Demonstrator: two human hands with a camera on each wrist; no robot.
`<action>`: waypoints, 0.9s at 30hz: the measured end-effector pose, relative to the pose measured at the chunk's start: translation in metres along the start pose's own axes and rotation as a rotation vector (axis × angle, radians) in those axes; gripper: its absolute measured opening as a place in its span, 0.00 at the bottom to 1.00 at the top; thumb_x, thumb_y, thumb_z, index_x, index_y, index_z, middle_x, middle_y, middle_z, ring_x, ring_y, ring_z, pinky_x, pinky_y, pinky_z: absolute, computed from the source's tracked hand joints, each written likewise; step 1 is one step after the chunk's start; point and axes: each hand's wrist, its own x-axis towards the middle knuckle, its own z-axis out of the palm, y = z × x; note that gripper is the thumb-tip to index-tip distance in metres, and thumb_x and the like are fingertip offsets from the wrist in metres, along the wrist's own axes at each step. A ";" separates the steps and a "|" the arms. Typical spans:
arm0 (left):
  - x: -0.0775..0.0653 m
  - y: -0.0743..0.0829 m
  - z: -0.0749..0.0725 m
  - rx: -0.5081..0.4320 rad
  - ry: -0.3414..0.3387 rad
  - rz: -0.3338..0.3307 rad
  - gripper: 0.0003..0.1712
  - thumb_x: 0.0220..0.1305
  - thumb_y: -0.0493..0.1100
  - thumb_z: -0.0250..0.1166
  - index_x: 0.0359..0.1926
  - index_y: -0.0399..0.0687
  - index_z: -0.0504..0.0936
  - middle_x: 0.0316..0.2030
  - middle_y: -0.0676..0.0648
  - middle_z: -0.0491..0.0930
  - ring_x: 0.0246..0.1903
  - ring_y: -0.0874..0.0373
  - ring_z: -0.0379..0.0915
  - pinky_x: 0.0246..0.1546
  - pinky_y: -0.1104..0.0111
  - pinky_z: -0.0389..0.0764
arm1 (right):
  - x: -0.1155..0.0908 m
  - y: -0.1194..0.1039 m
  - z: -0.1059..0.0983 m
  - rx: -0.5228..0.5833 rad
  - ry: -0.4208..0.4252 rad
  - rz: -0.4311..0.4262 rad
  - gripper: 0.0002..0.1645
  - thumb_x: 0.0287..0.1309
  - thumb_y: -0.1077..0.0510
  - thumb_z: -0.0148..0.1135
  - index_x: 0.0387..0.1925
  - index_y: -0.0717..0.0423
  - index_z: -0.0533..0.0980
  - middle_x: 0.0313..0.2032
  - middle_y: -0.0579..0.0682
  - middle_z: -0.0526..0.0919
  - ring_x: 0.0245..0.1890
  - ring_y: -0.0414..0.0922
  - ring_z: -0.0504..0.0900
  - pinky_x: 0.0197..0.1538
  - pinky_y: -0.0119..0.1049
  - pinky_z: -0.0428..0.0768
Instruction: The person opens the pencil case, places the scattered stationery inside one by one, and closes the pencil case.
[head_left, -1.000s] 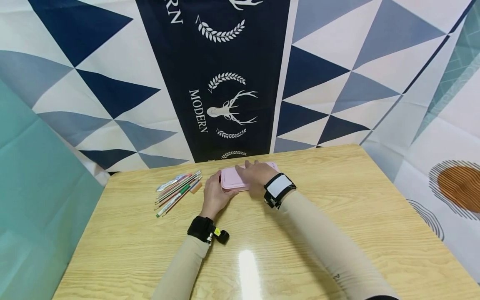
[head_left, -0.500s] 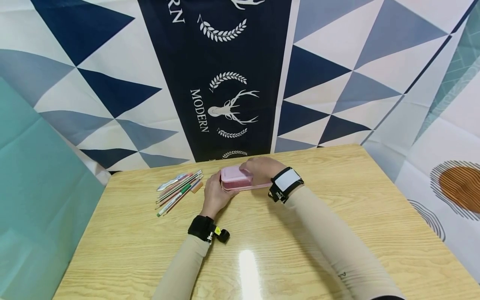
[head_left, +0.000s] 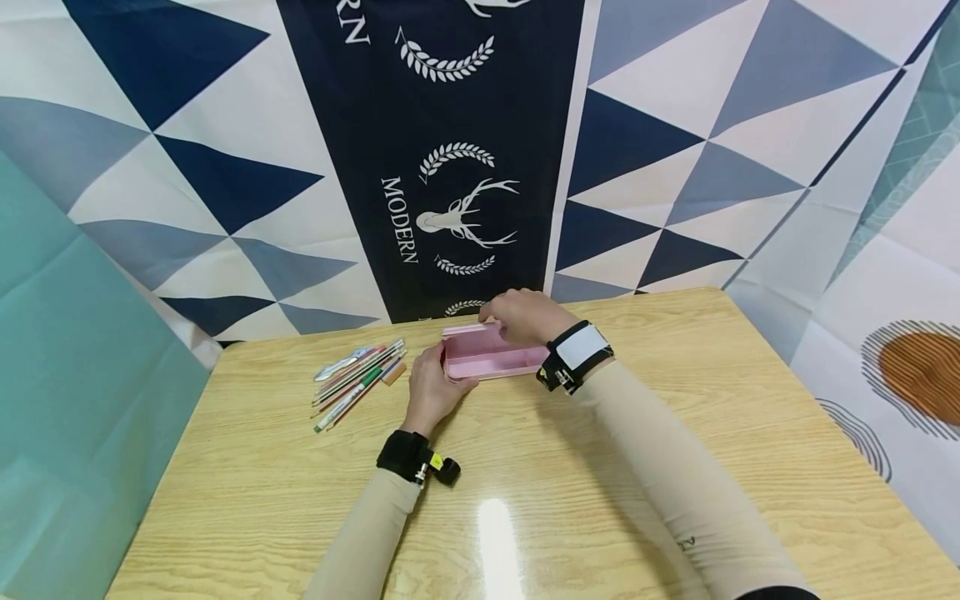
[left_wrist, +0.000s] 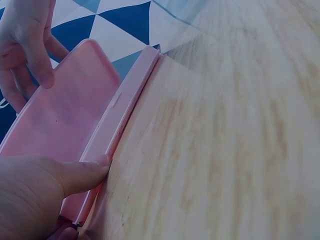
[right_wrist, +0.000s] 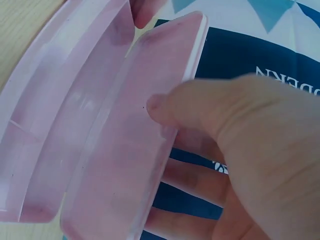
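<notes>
A pink pencil case (head_left: 491,364) lies near the table's far edge with its hinged lid (right_wrist: 125,135) raised. Its inside shows bare pink walls and a low divider. My left hand (head_left: 431,390) grips the left end, thumb along the front wall in the left wrist view; the other fingers are mostly hidden behind that end. At the back, my right hand (head_left: 531,318) pinches the lid's free edge, the thumb on its inner face and the fingers behind it. That hand hides part of the lid in the head view.
Left of the case lies a loose bundle of pencils (head_left: 352,387) with a green-capped marker (head_left: 348,400). An orange-brown block (head_left: 393,373) and a pale, clear-looking item (head_left: 337,367) lie beside them. A patterned cloth (head_left: 472,125) hangs right behind the wooden table (head_left: 262,500).
My right hand has gripped the lid and swung it up and back, so the case has gone from closed to open. My left hand has stayed on the left end.
</notes>
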 end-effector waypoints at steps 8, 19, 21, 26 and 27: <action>0.000 0.000 0.001 0.009 0.011 0.020 0.48 0.45 0.51 0.81 0.65 0.34 0.73 0.60 0.34 0.78 0.61 0.38 0.72 0.64 0.46 0.72 | 0.000 0.004 -0.003 0.014 0.104 0.051 0.16 0.56 0.64 0.67 0.48 0.54 0.85 0.45 0.53 0.88 0.43 0.50 0.85 0.49 0.47 0.85; 0.000 -0.003 0.002 0.013 0.036 0.056 0.48 0.44 0.48 0.82 0.65 0.35 0.73 0.59 0.33 0.79 0.60 0.38 0.73 0.64 0.45 0.72 | 0.001 0.011 0.005 -0.008 0.343 0.040 0.03 0.56 0.63 0.69 0.34 0.54 0.86 0.35 0.53 0.85 0.36 0.51 0.84 0.40 0.48 0.85; 0.000 -0.003 0.002 0.013 0.035 0.059 0.49 0.44 0.48 0.82 0.66 0.36 0.72 0.59 0.33 0.79 0.60 0.38 0.72 0.64 0.46 0.72 | 0.002 0.012 0.007 -0.004 0.383 0.044 0.04 0.57 0.63 0.69 0.35 0.54 0.87 0.36 0.53 0.86 0.37 0.51 0.85 0.41 0.48 0.85; 0.000 -0.003 0.003 0.005 0.032 0.051 0.50 0.44 0.48 0.82 0.67 0.36 0.72 0.60 0.33 0.79 0.60 0.38 0.72 0.63 0.46 0.72 | 0.006 0.013 0.015 -0.019 0.469 0.082 0.07 0.59 0.63 0.68 0.37 0.54 0.88 0.36 0.52 0.88 0.38 0.51 0.87 0.42 0.48 0.86; 0.000 -0.003 0.004 0.004 0.033 0.050 0.50 0.44 0.48 0.82 0.67 0.36 0.72 0.60 0.33 0.79 0.60 0.38 0.72 0.63 0.46 0.72 | 0.006 0.014 0.017 -0.027 0.484 0.090 0.07 0.59 0.63 0.67 0.38 0.54 0.88 0.36 0.53 0.88 0.38 0.51 0.87 0.42 0.48 0.86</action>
